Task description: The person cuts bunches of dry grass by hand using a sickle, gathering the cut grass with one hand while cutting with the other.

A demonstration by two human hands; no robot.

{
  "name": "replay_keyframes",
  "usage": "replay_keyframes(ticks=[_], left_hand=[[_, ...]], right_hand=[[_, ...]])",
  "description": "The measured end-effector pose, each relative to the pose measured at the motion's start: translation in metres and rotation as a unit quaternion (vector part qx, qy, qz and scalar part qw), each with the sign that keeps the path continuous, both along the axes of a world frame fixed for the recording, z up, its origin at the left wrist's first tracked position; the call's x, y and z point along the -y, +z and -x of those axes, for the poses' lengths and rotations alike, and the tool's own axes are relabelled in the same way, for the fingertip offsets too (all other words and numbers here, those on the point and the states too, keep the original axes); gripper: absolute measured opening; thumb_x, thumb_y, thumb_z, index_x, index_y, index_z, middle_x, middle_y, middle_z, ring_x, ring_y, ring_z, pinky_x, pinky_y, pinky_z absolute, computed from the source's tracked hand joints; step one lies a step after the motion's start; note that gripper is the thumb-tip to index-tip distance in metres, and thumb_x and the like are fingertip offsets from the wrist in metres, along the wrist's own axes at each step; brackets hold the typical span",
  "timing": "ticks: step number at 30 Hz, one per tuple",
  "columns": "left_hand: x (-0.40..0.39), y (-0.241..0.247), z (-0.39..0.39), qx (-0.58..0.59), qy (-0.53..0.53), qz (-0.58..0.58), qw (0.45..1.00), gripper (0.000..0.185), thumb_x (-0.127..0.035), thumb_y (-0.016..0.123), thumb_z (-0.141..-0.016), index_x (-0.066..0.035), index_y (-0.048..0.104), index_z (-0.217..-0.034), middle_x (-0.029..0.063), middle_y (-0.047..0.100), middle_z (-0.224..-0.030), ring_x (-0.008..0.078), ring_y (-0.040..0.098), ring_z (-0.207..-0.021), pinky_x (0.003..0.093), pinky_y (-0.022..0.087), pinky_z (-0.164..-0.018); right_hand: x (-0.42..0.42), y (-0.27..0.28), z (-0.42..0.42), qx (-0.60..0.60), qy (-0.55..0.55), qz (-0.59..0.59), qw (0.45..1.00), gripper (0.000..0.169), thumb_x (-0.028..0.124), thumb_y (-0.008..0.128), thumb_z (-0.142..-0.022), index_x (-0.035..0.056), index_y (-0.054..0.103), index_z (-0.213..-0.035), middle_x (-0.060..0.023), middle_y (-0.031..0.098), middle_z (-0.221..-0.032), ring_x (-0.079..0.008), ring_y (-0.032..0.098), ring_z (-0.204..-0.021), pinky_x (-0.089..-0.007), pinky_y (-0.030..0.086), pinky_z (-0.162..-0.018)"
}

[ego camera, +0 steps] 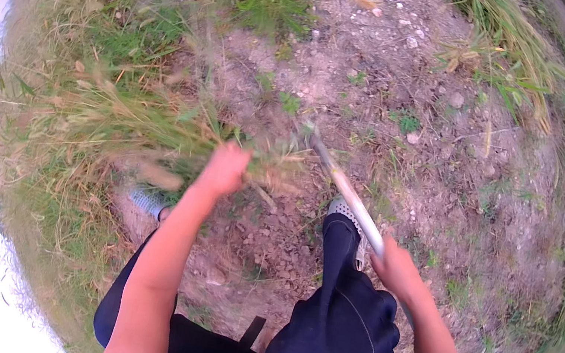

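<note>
My left hand (pixel 225 169) is closed around a bunch of long seeding grass (pixel 156 123), whose blades fan out to the left. Stem ends poke out on the right side of the fist. In my right hand (pixel 395 267) is a long pale tool handle (pixel 350 191), slanting up and left over my shoe. The tool's head (pixel 307 131) is blurred close to the ground, so its exact kind cannot be told.
Dense standing grass (pixel 57 137) covers the left side. A swath of grass (pixel 516 42) lies flat at the upper right. Small stones (pixel 411 42) dot the dry soil (pixel 273 231). My perforated shoes (pixel 347 210) rest on the ground, knees bent.
</note>
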State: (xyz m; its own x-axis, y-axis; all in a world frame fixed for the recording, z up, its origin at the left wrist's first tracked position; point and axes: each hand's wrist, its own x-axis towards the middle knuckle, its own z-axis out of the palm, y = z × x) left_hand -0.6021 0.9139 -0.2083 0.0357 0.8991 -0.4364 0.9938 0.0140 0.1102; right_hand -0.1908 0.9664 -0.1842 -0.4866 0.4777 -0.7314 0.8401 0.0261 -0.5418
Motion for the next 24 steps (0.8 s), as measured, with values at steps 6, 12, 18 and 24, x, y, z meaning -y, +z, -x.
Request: replay_keyframes(ticks=[6, 12, 18, 24], left_hand=[[0.142, 0.028, -0.023, 0.171, 0.12, 0.229, 0.951, 0.026, -0.013, 0.065, -0.072, -0.003, 0.059, -0.096, 0.0224, 0.061, -0.094, 0.0421, 0.057, -0.095, 0.0482, 0.045, -0.087], [0.106, 0.053, 0.025, -0.092, 0.174, 0.086, 0.977, 0.034, -0.011, 0.065, -0.072, -0.006, 0.057, -0.105, 0.0168, 0.064, -0.089, 0.0355, 0.061, -0.091, 0.0481, 0.045, -0.087], [0.058, 0.035, 0.063, -0.109, 0.018, -0.016, 0.994, 0.028, -0.006, 0.064, -0.07, -0.003, 0.059, -0.097, 0.0146, 0.06, -0.103, 0.0336, 0.056, -0.101, 0.0481, 0.043, -0.092], [-0.022, 0.022, 0.069, -0.142, -0.125, -0.122, 0.974, 0.021, -0.009, 0.063, -0.07, -0.005, 0.063, -0.092, 0.0185, 0.036, -0.146, 0.0361, 0.036, -0.134, 0.0516, 0.031, -0.108]], right_hand=[[-0.009, 0.059, -0.042, -0.005, -0.07, -0.056, 0.996, 0.032, 0.021, 0.058, -0.09, -0.0015, 0.042, -0.105, -0.0275, 0.062, -0.078, -0.0465, 0.062, -0.077, -0.0502, 0.048, -0.067], [-0.095, -0.048, 0.101, -0.133, -0.153, -0.201, 0.958, 0.034, 0.025, 0.057, -0.091, -0.0027, 0.042, -0.104, -0.0278, 0.062, -0.076, -0.0462, 0.063, -0.074, -0.0505, 0.049, -0.065], [-0.105, -0.064, 0.241, -0.154, -0.115, 0.006, 0.981, 0.041, 0.025, 0.056, -0.091, -0.0082, 0.044, -0.112, -0.0277, 0.064, -0.087, -0.0397, 0.066, -0.076, -0.045, 0.054, -0.068], [-0.059, -0.083, 0.234, -0.183, 0.151, -0.007, 0.971, 0.038, 0.024, 0.058, -0.086, -0.0072, 0.049, -0.108, -0.0269, 0.065, -0.093, -0.0405, 0.065, -0.084, -0.0467, 0.052, -0.077]])
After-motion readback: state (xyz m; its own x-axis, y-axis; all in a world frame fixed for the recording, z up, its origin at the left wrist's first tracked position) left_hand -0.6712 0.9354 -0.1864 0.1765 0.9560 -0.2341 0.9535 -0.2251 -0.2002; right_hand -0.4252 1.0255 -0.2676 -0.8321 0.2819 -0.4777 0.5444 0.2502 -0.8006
